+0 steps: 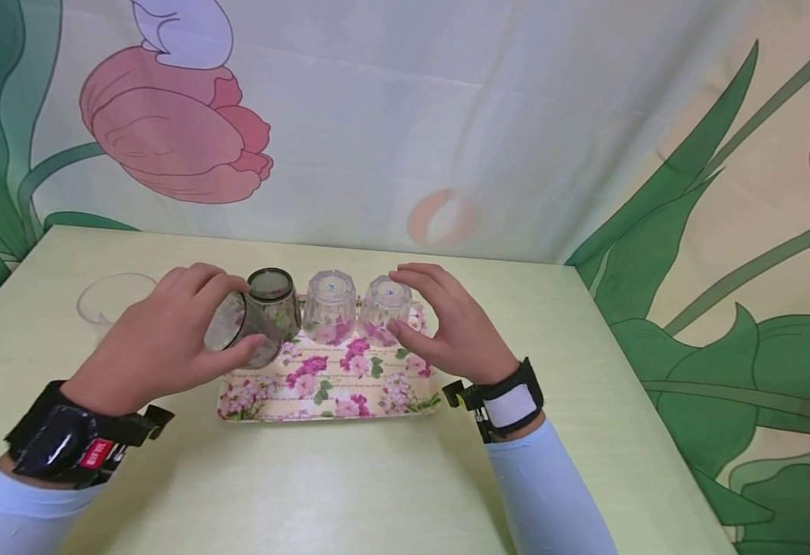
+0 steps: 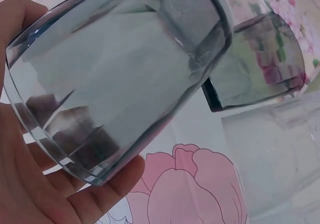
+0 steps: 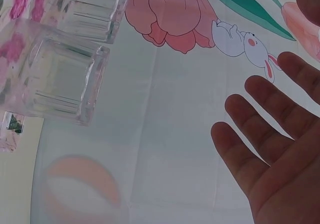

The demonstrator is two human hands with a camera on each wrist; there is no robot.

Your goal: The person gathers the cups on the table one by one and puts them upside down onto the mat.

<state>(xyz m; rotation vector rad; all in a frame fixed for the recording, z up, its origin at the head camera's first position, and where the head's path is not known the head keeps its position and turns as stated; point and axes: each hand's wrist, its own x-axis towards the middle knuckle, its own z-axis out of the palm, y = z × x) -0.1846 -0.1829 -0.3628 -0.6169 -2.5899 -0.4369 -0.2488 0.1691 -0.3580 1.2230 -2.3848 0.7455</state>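
My left hand grips a smoky grey drinking glass, tilted over the left side of a floral tray. The thumb and fingers wrap around one end of this glass in the left wrist view. Beside it, a second smoky glass stands upside down on the tray. Two clear faceted glasses, the middle one and the right one, continue the row, also upside down. My right hand is by the right clear glass with fingers spread; the right wrist view shows these fingers apart from the glasses.
A faint transparent round rim shows on the table behind my left hand. The pale table extends around the tray. A printed curtain with tulips hangs along the table's back edge and right side.
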